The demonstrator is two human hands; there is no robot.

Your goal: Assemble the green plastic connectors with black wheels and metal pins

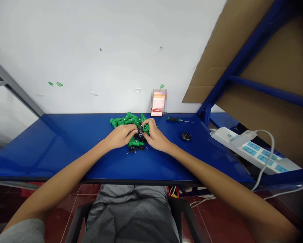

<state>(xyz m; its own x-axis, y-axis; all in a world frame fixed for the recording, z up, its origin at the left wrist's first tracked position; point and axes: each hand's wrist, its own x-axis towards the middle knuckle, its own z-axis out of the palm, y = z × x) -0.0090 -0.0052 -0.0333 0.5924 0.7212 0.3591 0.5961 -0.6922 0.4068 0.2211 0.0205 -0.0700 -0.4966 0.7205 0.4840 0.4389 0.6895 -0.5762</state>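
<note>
My right hand [155, 136] is closed around a green plastic valve fitting [146, 128], whose round open end faces me. Close against it, my left hand [121, 135] has thumb and fingertips pinched together beside a small black part; what sits in the pinch is too small to make out. Behind both hands lies a heap of similar green fittings [128, 118]. Below the fingers, another green fitting [136, 143] rests on the table beside a black ring-shaped cap [132, 149] and several small black pieces. A few small screws [127, 153] are scattered around them.
A screwdriver [174, 119] with a green and black handle lies right of the heap, near a round black object [186, 136]. A lit phone-like screen [157, 103] leans on the wall. A white power strip [255, 150] with cables stands at the right, by blue frame bars.
</note>
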